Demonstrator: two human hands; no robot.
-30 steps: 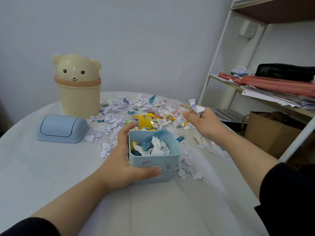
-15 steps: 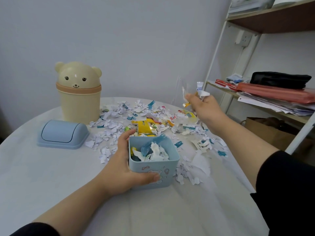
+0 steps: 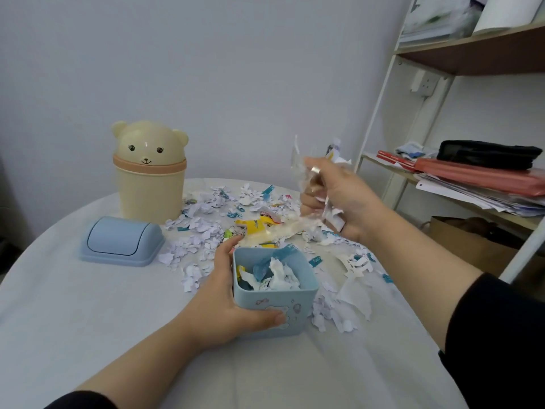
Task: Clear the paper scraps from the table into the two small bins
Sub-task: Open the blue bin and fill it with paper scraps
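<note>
two hands in view, both occupied. nearest: left hand (image 3: 224,305) grips the open blue bin (image 3: 274,302) from its left side, thumb across the front wall, fingers behind the far rim. the bin stands upright on the white table (image 3: 88,320), part filled with white and blue scraps. its front wall carries a small cartoon print; no words legible. loose paper scraps (image 3: 203,231) lie just right of the bin and spread in a wide patch behind it, mostly white, some blue, with one yellow wrapper (image 3: 253,225) among them. print on the scraps is too blurred to read. right hand (image 3: 339,202) is raised above the patch, clenched on a crumpled bundle (image 3: 334,215) of clear film and white paper. left of the patch: blue swing lid (image 3: 121,242), lying flat on the table. behind it: cream bear-shaped bin (image 3: 149,172), lid on, scraps reaching its base. far right: shelf (image 3: 472,51), red folders (image 3: 477,175) on a lower level.
</note>
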